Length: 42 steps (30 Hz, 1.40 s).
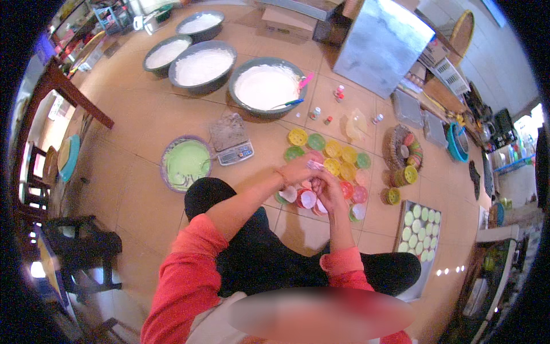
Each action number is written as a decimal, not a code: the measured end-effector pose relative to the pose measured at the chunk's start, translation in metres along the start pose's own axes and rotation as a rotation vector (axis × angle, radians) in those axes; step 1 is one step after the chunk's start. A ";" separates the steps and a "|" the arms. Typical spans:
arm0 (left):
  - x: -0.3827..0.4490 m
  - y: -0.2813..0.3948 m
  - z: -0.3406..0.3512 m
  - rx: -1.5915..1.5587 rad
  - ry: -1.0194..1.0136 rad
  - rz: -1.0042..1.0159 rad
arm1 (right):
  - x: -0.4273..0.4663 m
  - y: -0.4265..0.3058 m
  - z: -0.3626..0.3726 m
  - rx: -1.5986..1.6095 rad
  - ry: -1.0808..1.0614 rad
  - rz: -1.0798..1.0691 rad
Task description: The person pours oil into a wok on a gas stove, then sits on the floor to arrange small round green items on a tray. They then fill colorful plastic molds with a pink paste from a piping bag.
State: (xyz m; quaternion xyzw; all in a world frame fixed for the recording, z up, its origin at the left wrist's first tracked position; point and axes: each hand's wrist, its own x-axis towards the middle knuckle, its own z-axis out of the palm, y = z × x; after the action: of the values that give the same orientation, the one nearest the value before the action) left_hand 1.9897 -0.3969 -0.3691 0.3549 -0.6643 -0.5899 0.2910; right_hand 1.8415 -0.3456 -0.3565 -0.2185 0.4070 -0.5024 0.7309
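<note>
My left hand [298, 170] and my right hand [330, 189] meet above a cluster of small plastic molds. Between their fingertips is a small pale pink-and-white piece [315, 165], which looks like paper baking liners. The right hand's lower fingers are curled in. Yellow molds [333, 148], green molds [316, 141] and red molds [346, 189] stand on the tiled floor around the hands. Some nearer me hold white paper liners [308, 199]. My hands and forearms hide part of the cluster.
Left sits a bowl of green batter [184, 161] beside a digital scale [235, 152]. Farther off are several basins of white mixture [268, 88] and small bottles [316, 113]. Right are a round basket [401, 146], stacked yellow molds [404, 176] and a metal tray [423, 275] of green-filled cups.
</note>
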 end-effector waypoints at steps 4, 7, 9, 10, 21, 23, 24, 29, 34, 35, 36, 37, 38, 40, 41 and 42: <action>0.004 -0.021 0.021 0.348 0.195 0.215 | 0.010 0.015 -0.006 0.272 0.159 0.025; 0.016 -0.040 0.022 0.137 0.285 0.305 | 0.010 0.017 -0.007 0.063 0.074 -0.078; 0.021 -0.050 0.005 0.014 0.286 0.022 | 0.007 0.010 -0.004 0.230 0.150 0.017; 0.024 -0.051 -0.003 -0.067 0.282 -0.127 | 0.004 0.004 -0.004 0.195 0.158 -0.021; 0.015 -0.008 -0.031 -0.336 0.465 -0.185 | 0.022 -0.011 -0.053 -1.093 0.393 -0.418; 0.013 -0.006 -0.030 -0.105 0.445 -0.189 | 0.026 0.004 -0.053 -1.319 0.389 -0.199; 0.010 -0.006 -0.029 -0.083 0.432 -0.149 | 0.026 0.006 -0.052 -1.214 0.376 -0.238; 0.004 0.001 -0.021 -0.085 0.301 -0.029 | 0.014 -0.011 -0.016 -0.734 0.230 -0.484; 0.003 0.019 -0.009 -0.296 0.068 -0.066 | -0.002 -0.030 0.024 -0.546 0.044 -0.226; 0.002 0.021 -0.009 -0.382 0.012 -0.099 | -0.004 -0.031 0.027 -0.564 0.043 -0.210; 0.002 0.023 -0.009 -0.386 0.004 -0.113 | -0.004 -0.031 0.029 -0.578 0.024 -0.202; 0.001 0.023 -0.010 -0.395 -0.016 -0.114 | -0.005 -0.030 0.030 -0.585 0.043 -0.207; 0.000 0.023 -0.010 -0.404 -0.035 -0.117 | -0.005 -0.029 0.029 -0.586 0.045 -0.221; 0.000 0.020 -0.011 -0.455 -0.029 -0.179 | -0.004 -0.025 0.026 -0.557 0.050 -0.206; 0.000 0.018 -0.011 -0.483 -0.029 -0.206 | -0.005 -0.025 0.023 -0.528 0.053 -0.179; 0.000 0.016 -0.010 -0.536 -0.030 -0.230 | -0.005 -0.024 0.020 -0.519 0.085 -0.136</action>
State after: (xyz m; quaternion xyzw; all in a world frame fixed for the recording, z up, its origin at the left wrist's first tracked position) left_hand 1.9958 -0.4021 -0.3514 0.3295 -0.4444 -0.7788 0.2957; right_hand 1.8436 -0.3525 -0.3260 -0.4042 0.5370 -0.4379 0.5971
